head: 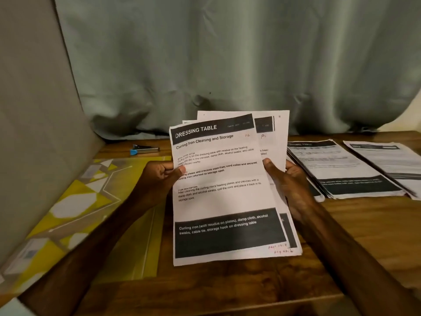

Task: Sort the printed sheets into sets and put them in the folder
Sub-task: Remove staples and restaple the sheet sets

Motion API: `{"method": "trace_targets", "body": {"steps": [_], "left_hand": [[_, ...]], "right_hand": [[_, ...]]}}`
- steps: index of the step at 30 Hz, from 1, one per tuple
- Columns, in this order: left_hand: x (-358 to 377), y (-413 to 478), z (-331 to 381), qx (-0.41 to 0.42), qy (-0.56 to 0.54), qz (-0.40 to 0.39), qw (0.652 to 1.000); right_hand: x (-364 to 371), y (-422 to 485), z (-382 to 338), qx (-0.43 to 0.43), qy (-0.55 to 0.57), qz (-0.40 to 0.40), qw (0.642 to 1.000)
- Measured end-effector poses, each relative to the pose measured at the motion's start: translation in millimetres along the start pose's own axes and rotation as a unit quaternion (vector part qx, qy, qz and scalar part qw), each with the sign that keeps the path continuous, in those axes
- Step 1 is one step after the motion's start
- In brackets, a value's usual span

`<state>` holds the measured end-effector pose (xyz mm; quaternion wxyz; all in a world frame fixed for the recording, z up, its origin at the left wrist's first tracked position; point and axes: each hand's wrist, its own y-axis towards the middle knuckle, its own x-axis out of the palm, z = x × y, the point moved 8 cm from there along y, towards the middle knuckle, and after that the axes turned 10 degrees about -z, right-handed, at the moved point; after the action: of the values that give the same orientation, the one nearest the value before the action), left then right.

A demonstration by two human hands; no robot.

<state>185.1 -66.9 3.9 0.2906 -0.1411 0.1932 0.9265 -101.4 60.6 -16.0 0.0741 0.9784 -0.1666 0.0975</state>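
I hold a fanned bunch of printed sheets (227, 201) upright above the wooden table. The front sheet is headed "DRESSING TABLE" with black bands at top and bottom. My left hand (159, 176) pinches the left edge of the front sheet, thumb on the print. My right hand (284, 179) grips the right side of the bunch, thumb in front and fingers behind. A yellow patterned folder (91, 213) lies open on the table to the left. Two stacks of printed sheets lie at the right, the nearer stack (344, 169) and the farther stack (391, 163).
A stapler (144, 149) with a blue end lies at the back of the wooden table (250, 288), behind the folder. A grey-green curtain (227, 65) hangs behind the table. A grey padded panel (34, 133) stands along the left side.
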Motion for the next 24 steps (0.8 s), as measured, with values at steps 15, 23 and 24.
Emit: {"method": "trace_targets", "body": {"steps": [15, 23, 24], "left_hand": [[-5, -1, -23, -0.094, -0.134, -0.034, 0.986], [-3, -2, -26, -0.083, -0.063, 0.002, 0.995], [-2, -1, -25, -0.080, -0.055, 0.005, 0.995]], "right_hand": [[7, -1, -1, 0.061, -0.112, -0.064, 0.990], [-13, -12, -7, -0.031, -0.159, 0.047, 0.986], [-16, -12, -7, -0.034, -0.154, 0.060, 0.986]]}}
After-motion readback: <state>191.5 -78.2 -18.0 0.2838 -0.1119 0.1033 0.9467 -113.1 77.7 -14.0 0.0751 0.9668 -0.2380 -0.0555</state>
